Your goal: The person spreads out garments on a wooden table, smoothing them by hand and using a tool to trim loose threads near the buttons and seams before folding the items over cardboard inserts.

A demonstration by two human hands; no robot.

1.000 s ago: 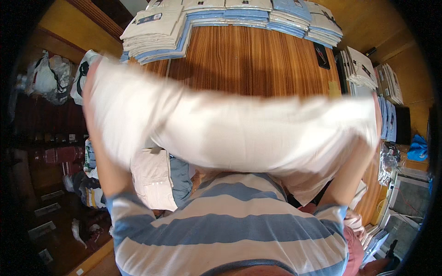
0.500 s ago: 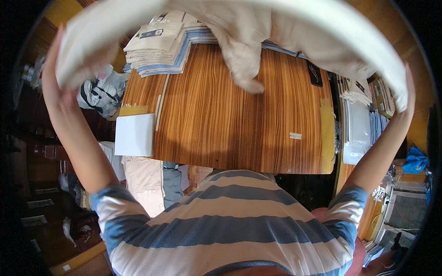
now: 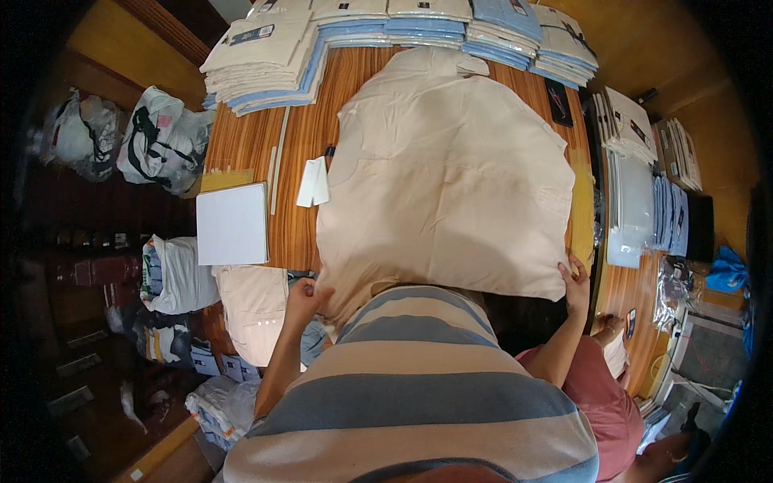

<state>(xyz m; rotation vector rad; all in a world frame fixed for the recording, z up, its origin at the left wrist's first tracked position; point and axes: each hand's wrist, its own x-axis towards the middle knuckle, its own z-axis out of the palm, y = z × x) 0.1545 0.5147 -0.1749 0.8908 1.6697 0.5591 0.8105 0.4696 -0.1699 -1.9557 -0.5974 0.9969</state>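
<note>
One cream garment point(image 3: 451, 185) — tapering away | long axis — near-to-far

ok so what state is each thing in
Cream cloth garment: unfolded, spread over the brown wooden table, creased
Left bare hand: at garment's near left edge, grip unclear
Right bare hand: at near right corner, grip unclear
White card tags: lying by garment's left edge
White rectangular sheets: flat
Cream and blue garments: folded, stacked

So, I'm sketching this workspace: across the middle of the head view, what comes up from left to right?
White paper stack, white tags, beige garment, clear plastic sleeves, folded blue garments, blue plastic bag.
</note>
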